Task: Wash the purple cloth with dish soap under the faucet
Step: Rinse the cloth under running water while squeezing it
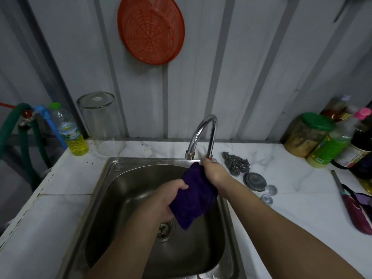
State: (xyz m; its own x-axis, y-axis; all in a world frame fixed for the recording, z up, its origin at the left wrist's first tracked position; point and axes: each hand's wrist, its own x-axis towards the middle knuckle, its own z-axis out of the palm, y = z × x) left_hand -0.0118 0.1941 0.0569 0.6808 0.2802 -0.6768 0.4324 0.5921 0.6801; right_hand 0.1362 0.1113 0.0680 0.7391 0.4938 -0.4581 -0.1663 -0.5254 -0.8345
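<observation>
Two bare arms reach in from the bottom edge, which cuts them off at the elbows. The left hand [171,195] is closed around the near side of the purple cloth [191,200], holding it bunched up over the middle of the sink [112,178]. The cloth hangs above the drain [164,228] and hides part of it. The right hand [213,172] is at the foot of the faucet [203,135], with the cloth's top corner just beside it. Its fingers are hidden behind the hand, so I cannot tell if it grips the handle or only touches it. No water shows at the spout.

The sink has one bowl, and its near rim is cut off by the frame. There is open room in the left half of the bowl.

On the white counter [291,208] to the right lie one steel scrubber [236,163], one round metal lid [254,181] and two small shiny round things [268,194] too blurry to name. At the far right edge a dark red thing [356,210] is cut off.

Farther back on the right stands a crowd of jars and bottles [330,137]; they overlap, so I cannot count them. On the left stand one bottle of yellow liquid [70,131] with a green cap, and one clear jar [102,123] turned upside down. Beside them is a green hose [12,125].

One round orange strainer [151,30] hangs on the grey wall.
</observation>
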